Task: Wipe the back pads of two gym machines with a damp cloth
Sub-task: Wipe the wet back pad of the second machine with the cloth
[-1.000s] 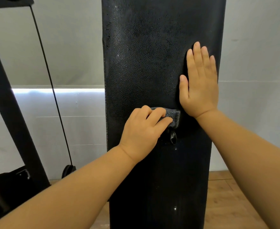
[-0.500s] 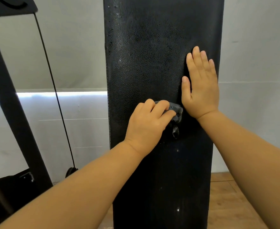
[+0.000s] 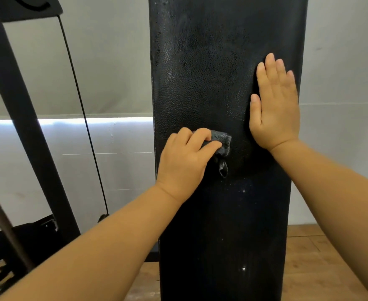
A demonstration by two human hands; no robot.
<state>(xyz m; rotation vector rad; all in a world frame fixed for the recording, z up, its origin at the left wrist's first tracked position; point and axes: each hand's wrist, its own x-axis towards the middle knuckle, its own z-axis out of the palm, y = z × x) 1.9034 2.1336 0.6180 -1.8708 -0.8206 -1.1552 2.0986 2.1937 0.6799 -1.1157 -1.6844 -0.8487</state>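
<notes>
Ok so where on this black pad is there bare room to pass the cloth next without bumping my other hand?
Bare patches on the back pad: the upper stretch above the left hand and left of the right hand, and the whole lower part below the cloth. It is crowded in the narrow gap between cloth and right palm.

Left hand (image 3: 184, 161) with grey cloth (image 3: 222, 142) on black back pad (image 3: 200, 72), right hand (image 3: 274, 107) flat beside.

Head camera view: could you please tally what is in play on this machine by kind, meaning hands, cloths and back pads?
Hands: 2, the left hand gripping the cloth, the right hand flat on the pad
Cloths: 1, the grey cloth
Back pads: 1, the black back pad
Total: 4
</notes>
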